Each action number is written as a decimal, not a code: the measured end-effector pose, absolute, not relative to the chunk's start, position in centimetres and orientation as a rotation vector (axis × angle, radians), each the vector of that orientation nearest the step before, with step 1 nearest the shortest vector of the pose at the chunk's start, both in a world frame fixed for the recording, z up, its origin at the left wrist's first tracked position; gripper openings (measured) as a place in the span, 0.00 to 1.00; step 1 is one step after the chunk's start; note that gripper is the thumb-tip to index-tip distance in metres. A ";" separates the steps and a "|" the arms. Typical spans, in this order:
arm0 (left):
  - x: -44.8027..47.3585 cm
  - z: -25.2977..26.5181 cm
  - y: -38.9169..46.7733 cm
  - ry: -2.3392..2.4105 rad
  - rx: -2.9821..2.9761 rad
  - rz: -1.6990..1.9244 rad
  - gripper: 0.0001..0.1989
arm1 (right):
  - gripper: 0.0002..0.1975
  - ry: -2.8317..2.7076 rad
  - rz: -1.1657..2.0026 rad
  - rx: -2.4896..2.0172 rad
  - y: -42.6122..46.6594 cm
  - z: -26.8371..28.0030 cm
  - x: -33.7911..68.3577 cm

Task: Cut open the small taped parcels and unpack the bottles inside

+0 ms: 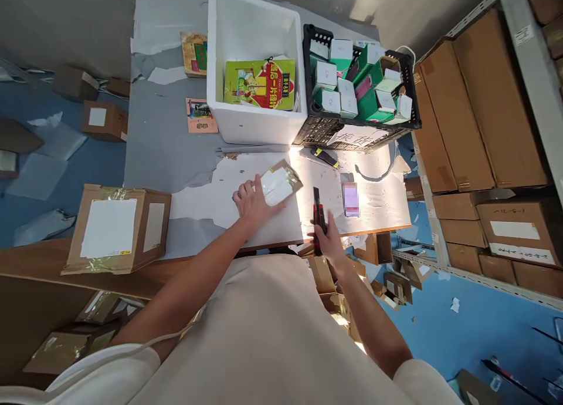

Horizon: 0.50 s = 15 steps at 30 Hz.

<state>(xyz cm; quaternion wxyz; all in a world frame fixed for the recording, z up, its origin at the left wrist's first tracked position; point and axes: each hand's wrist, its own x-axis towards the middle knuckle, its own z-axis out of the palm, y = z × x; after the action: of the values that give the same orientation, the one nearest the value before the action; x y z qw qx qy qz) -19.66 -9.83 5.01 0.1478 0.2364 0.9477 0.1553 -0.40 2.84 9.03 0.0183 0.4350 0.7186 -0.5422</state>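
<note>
One knife (316, 214) is grasped in the right grip (326, 236), its blade pointing away from the body. Left of it, the left grip (255, 204) lies spread and unclenched against the small box (278, 183), which rests on the surface (167, 135) just to that grip's right. Right of the right grip lies a phone (350, 199); beyond it, a crate (311, 134). Beyond the left grip stands a bin (259, 128); to its left, a carton (115, 228).
</note>
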 end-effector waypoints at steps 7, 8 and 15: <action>-19.2 3.5 -13.9 2.458 0.695 0.708 0.35 | 0.18 1.737 -2.420 1.277 1.4 4.0 -7.5; -18.9 3.3 -14.7 2.428 0.717 0.770 0.35 | 0.18 1.726 -2.427 1.262 1.6 3.9 -7.9; -20.5 3.9 -15.3 2.528 0.673 0.797 0.36 | 0.18 1.747 -2.497 1.271 1.9 4.0 -5.9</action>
<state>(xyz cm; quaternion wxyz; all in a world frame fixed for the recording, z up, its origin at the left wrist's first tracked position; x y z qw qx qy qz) -20.50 -15.30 3.87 0.2022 0.2411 0.9053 0.2854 -5.87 1.92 3.97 -0.0802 0.3837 0.5273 -0.7539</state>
